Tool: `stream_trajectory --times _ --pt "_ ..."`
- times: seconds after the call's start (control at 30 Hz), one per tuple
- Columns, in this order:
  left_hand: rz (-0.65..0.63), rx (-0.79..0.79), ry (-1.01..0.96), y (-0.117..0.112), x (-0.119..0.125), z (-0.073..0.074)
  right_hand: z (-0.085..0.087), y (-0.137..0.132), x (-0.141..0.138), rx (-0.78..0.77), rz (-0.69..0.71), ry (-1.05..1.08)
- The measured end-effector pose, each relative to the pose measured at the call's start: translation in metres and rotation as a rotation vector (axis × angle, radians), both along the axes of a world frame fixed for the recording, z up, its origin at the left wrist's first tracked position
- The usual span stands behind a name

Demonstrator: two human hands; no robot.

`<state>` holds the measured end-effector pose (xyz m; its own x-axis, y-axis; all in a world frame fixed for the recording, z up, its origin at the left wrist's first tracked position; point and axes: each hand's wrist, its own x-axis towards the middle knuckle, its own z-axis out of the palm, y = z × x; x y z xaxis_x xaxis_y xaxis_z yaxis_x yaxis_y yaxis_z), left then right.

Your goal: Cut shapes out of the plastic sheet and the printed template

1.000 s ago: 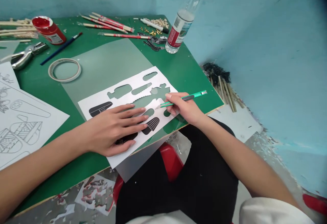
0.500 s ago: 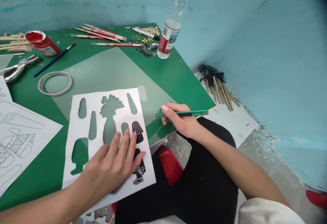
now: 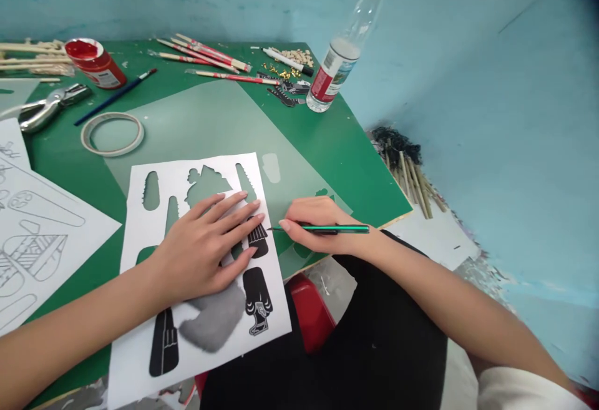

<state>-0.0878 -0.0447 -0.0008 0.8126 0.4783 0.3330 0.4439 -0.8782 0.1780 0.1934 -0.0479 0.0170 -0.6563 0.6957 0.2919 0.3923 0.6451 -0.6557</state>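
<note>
While the big green table fills most of the view, a pale green mat lies flat on top of it. On the mat, near the front edge of the table, sits a white sheet with many shapes cut out of it. Its bottom end sticks out past the table edge. A second paper with line drawings lies to the left. At the back of the table stands a clear bottle with a red cap. Also at the back are a red paint pot and a ring of tape. The left hand lies flat on the white sheet with its fingers spread out and pressing down. The right hand rests on the mat just beside the sheet's right edge. Its fingers are closed around a thin green knife, which lies almost flat and points left. The knife's tip is right at the edge of the sheet. It almost touches a small black shape printed there. The left fingertips sit on the top of that same black shape, so it lies between the two hands. Below it is a black figure, not cut out.
</note>
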Motion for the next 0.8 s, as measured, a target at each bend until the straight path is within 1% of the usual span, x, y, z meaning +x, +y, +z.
stream_trajectory --times 0.1,0.23,0.37,0.47,0.8 --pt "0.022 -0.015 -0.021 0.0007 0.0 0.0013 -0.0015 0.0108 -0.0006 -0.053 0.052 -0.039" --pt "0.035 -0.051 -0.014 -0.0003 0.0016 0.0036 -0.0048 0.0116 0.0046 -0.055 0.141 -0.064" --pt "0.034 -0.093 0.01 0.0 0.003 0.0065 -0.0059 0.0072 0.0082 -0.02 0.123 -0.027" --pt "0.029 -0.094 0.015 0.0009 0.0031 0.0073 -0.0044 0.006 0.0072 0.029 0.134 -0.063" --pt "0.042 -0.13 0.033 0.0024 0.0034 0.004 -0.0019 0.0075 0.0018 0.073 0.104 -0.121"
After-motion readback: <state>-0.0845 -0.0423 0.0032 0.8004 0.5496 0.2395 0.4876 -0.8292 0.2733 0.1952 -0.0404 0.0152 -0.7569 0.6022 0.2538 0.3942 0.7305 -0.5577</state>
